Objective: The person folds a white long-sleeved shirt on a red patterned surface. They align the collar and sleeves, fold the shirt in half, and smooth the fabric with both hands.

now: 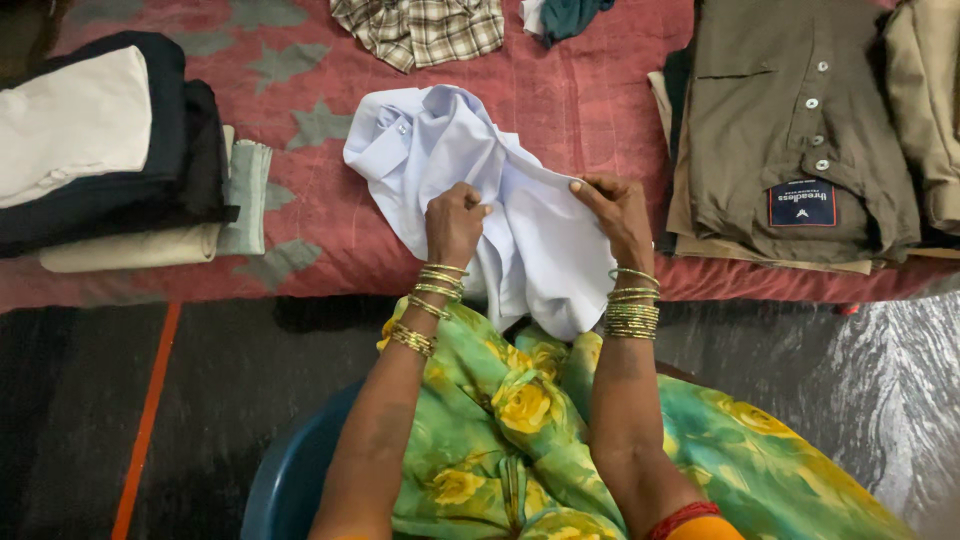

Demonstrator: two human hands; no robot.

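Between both hands, white shirt (455,165) pinched at near edge by left hand (453,222) and right hand (612,212), collar end trailing away up-left across red bedspread (590,95).

Red star-patterned bedspread (600,90), dark floor (200,400)

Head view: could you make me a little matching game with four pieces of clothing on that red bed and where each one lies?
Things:
1. white shirt
2. olive buttoned shirt
3. checked shirt
4. dark folded stack

Places:
A. far left of the bed
B. top edge, middle
C. held by the left hand and the right hand
D. right side, folded

Pairs: 1-C, 2-D, 3-B, 4-A
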